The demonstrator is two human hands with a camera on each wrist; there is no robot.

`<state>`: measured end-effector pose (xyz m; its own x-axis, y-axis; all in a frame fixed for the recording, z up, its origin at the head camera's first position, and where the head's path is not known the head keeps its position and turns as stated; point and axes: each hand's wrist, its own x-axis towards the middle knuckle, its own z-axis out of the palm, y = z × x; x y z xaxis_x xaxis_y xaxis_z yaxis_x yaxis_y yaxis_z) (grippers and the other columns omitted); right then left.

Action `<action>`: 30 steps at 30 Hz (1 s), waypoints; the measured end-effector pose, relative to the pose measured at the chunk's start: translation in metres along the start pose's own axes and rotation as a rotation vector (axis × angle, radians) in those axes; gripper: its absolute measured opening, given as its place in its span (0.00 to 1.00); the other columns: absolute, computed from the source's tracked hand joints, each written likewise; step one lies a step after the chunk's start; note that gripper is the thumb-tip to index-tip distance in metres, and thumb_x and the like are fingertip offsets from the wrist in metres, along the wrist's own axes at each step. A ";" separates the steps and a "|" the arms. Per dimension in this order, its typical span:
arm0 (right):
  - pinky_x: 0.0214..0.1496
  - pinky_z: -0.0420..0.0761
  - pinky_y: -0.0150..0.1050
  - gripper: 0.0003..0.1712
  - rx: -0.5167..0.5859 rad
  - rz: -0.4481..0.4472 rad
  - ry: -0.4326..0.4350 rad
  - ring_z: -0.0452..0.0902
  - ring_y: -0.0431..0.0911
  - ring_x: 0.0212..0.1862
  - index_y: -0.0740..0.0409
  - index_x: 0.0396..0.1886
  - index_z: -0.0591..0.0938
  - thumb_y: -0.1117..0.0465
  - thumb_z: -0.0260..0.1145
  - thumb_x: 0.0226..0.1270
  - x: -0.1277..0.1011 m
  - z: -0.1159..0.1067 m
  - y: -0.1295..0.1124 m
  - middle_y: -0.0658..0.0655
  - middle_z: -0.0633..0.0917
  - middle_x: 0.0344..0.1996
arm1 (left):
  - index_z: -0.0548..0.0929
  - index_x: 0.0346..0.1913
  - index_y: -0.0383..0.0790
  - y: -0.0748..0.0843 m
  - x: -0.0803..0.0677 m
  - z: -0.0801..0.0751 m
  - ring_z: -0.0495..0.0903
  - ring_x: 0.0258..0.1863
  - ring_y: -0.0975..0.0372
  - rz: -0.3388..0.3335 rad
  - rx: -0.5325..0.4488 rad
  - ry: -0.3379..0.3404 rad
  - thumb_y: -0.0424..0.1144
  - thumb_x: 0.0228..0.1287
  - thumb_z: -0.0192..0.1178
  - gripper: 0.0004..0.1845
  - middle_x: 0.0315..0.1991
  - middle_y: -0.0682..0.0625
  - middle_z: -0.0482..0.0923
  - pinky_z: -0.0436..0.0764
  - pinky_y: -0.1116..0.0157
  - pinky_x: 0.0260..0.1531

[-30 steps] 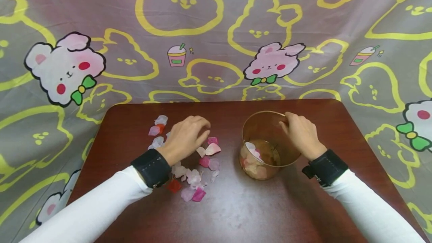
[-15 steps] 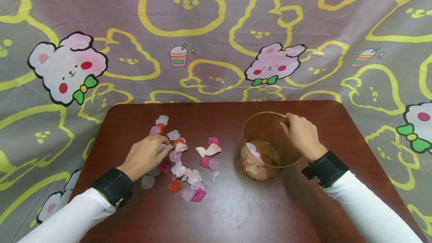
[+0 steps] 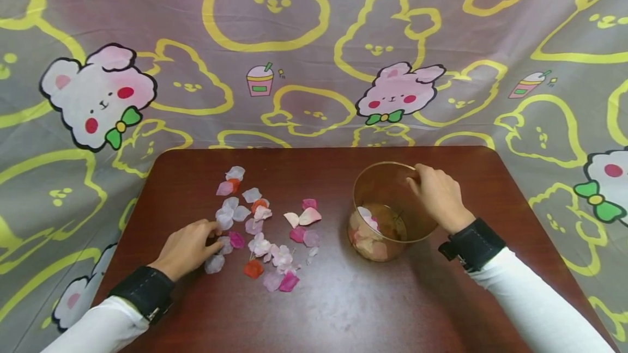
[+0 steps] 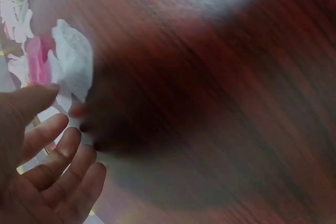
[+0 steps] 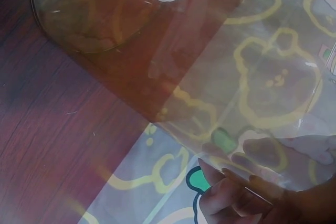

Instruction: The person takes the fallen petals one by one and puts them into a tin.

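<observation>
My left hand [image 3: 188,247] is low at the left side of the scattered petals, its fingertips right at a pale lilac petal [image 3: 215,263]. In the left wrist view its thumb and loosely bent fingers [image 4: 79,169] stand apart, close to a white petal [image 4: 74,59] and a pink petal [image 4: 38,59]. On the right, my right hand [image 3: 439,195] grips the rim of a transparent amber bucket [image 3: 363,184], thumb inside. Petals [image 3: 369,218] in white, pink and peach lie in the bottom of this bucket, which stands slightly tilted in view on the table.
Several more petals and small blossoms [image 3: 282,257] are spread over the left half of the brown table [image 3: 353,309]. A pink and cream group [image 3: 309,217] lies between them and the bucket. Behind the table hangs a patterned cloth [image 3: 304,26].
My left hand has moved from above the middle petals leftward and toward me, down to the left-hand petals. My right hand and the bucket have stayed in place.
</observation>
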<state>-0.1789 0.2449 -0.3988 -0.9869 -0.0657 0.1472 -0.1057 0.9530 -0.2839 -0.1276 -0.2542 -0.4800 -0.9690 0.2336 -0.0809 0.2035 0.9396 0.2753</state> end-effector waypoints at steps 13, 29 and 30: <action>0.22 0.70 0.47 0.11 0.006 0.005 -0.013 0.78 0.54 0.25 0.58 0.30 0.78 0.58 0.64 0.72 0.000 -0.003 -0.002 0.58 0.80 0.20 | 0.81 0.30 0.43 -0.009 0.002 -0.007 0.70 0.24 0.61 0.030 0.013 0.041 0.34 0.60 0.69 0.06 0.23 0.52 0.73 0.68 0.62 0.23; 0.22 0.71 0.47 0.10 0.012 0.013 -0.025 0.79 0.54 0.26 0.58 0.31 0.79 0.58 0.64 0.72 0.000 -0.003 -0.003 0.58 0.81 0.21 | 0.84 0.38 0.38 0.032 0.025 -0.059 0.69 0.21 0.61 0.063 0.003 0.109 0.36 0.64 0.68 0.05 0.21 0.52 0.73 0.65 0.65 0.19; 0.22 0.71 0.47 0.10 0.009 0.014 -0.026 0.79 0.54 0.26 0.58 0.31 0.79 0.58 0.64 0.72 0.000 -0.004 -0.003 0.58 0.81 0.21 | 0.84 0.38 0.38 0.037 0.027 -0.062 0.70 0.21 0.62 0.074 0.000 0.115 0.36 0.64 0.68 0.05 0.22 0.52 0.74 0.66 0.65 0.19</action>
<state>-0.1776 0.2428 -0.3945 -0.9911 -0.0599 0.1188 -0.0928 0.9512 -0.2944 -0.1553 -0.2285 -0.4127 -0.9611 0.2717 0.0498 0.2747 0.9211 0.2760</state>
